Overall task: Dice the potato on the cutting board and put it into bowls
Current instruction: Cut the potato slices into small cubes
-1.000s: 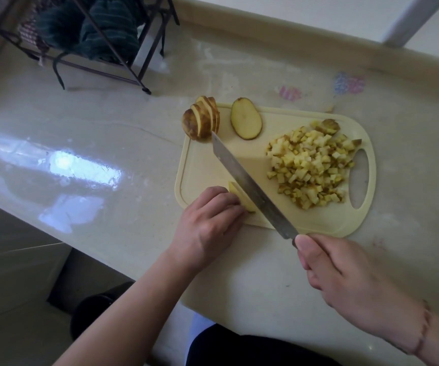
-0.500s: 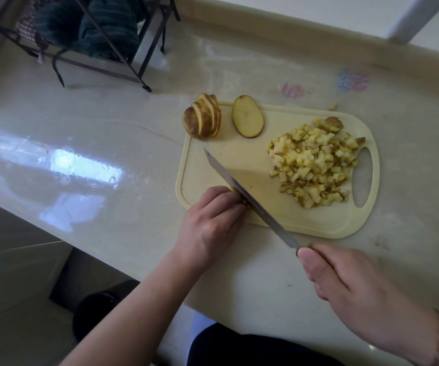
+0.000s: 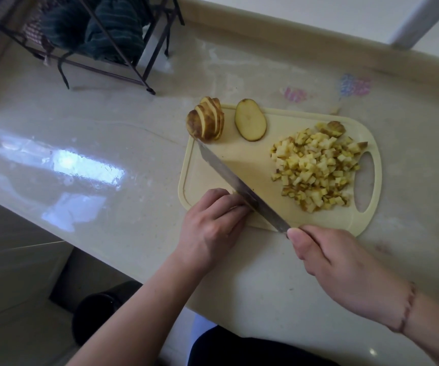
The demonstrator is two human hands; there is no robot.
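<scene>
Two hands busy on the cutting board [image 3: 242,157]; left hand [image 3: 213,223] curled over a potato piece at 6 o'clock, right hand [image 3: 345,268] gripping the knife [image 3: 239,183], diced pile [image 3: 316,167] at 3 o'clock, sliced potato [image 3: 206,122] at 11

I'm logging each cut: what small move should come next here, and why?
Probably draw the knife down through the slice pinned under the left hand. The blade sits against those fingertips, the right hand grips the handle, and a stack of slices awaits.

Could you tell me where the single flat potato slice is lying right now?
The flat potato slice lies at the far edge of the cutting board, just right of the fanned slices.
</scene>
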